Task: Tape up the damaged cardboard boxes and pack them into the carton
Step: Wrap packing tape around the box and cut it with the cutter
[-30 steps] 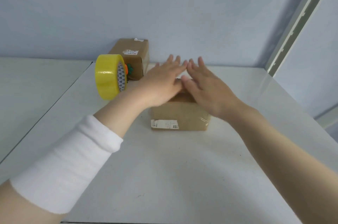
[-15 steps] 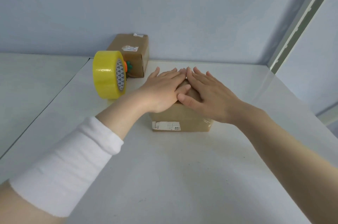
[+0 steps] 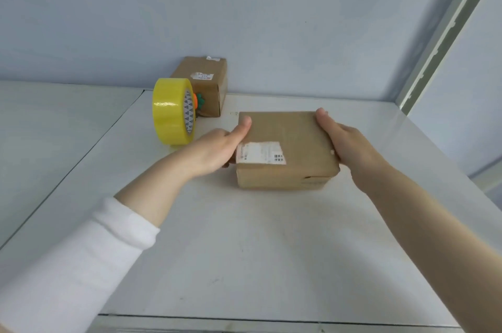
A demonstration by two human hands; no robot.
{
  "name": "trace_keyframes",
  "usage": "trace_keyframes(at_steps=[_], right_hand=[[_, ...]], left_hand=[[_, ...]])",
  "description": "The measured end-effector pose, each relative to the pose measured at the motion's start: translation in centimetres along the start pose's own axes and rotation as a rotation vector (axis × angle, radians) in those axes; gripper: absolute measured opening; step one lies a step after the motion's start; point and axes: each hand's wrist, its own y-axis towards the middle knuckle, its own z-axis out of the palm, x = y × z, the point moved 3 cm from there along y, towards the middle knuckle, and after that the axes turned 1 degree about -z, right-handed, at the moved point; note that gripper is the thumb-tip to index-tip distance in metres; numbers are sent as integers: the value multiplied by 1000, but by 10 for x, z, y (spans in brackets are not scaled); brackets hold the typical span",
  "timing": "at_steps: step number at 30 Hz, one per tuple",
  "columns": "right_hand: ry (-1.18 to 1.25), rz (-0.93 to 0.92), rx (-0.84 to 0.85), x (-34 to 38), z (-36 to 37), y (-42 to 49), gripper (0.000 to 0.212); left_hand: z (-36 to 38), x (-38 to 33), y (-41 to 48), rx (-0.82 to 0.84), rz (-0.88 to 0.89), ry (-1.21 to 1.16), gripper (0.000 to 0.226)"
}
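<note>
Fingers of both hands are hidden behind the near box (image 3: 285, 148); only the thumbs and backs of the hands show. It cannot be told whether the box's underside sits flat on the table (image 3: 244, 251) or is tipped up. The print on its white label (image 3: 260, 153) is too blurred to read. A dark slit shows low on the front face near the right corner. A small orange-and-green item (image 3: 199, 100) is mostly covered by the tape roll (image 3: 171, 112) and cannot be identified.

The near box lies mid-table, well in from the front and right edges, with bare tabletop in front of it. The yellow tape roll stands on edge to its left, apart from it. The far box (image 3: 206, 82) sits just behind the roll by the wall (image 3: 271, 20).

The left hand (image 3: 217, 150), with a white sleeve (image 3: 81, 264) on its forearm, clasps the box's left side, thumb laid over the top edge. The right hand (image 3: 345, 142) clasps the right side, thumb on the far right corner. The box is held between the two.
</note>
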Motion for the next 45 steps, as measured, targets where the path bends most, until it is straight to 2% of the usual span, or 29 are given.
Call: trace_keyframes(at_steps=[2,3,6,8,10,12,17,20,22,23,24,26,27,28,29,31,33,35,37,38,41,43,45], right_hand=[[-17,109,54,-11,-1,-3,48],[38,122,67,-18,-2,-5,53],[334,122,8,-31,0,-11,67],[492,142,-22,-36,12,-14,65],[526,178,-101,-37,22,-20,53],[540,172,-80,-34,25,-20,53],[503,59,121,-29,8,-18,67],[278,-129,292,-40,-6,-31,49],[89,-187,366,-47,-6,-40,70],[32,-210,336,-43,-5,-42,78],[-13,-224,240,-37,-6,-39,76],[-121,-228,-7,-19,-14,-27,48],[-180,-189,-69,-7,-17,-20,42],[-248,-125,-82,4,-20,-15,48],[-312,-38,-61,11,-21,-10,54],[-435,109,33,17,-17,-2,63],[-528,164,107,17,-11,4,64],[-542,122,85,20,-10,9,63],[-566,2,17,30,-14,12,64],[-561,-65,0,38,-14,12,65],[-640,-233,18,58,0,7,65],[-835,-322,87,58,19,5,59],[-996,-330,154,43,35,5,54]], left_hand=[[5,5,-1,45,-39,33,106],[8,8,-2,43,-31,-32,109],[21,8,-4,-38,-39,-496,83],[42,0,-5,-42,-63,-813,64],[59,-6,-5,-75,-90,-973,56],[62,-12,-4,-77,-59,-986,56],[42,-7,-3,19,153,-819,72],[36,13,-14,59,328,-566,91],[42,20,-24,78,382,-400,98],[42,18,-26,29,373,-375,99],[39,13,-26,-55,356,-350,97],[21,-2,-19,-270,315,-214,83],[9,-10,-13,-351,272,-127,72],[-2,-17,-7,-375,204,-74,63],[-9,-20,0,-343,122,-65,59],[-13,-25,10,-156,-43,-87,60],[-8,-23,17,2,-146,-65,61],[-11,-22,22,-11,-108,40,61],[-21,-28,27,-146,71,138,62],[-27,-37,25,-197,175,112,61],[-29,-66,27,-287,375,131,53],[-12,-74,35,-235,380,313,48],[11,-67,44,-90,273,484,48]])
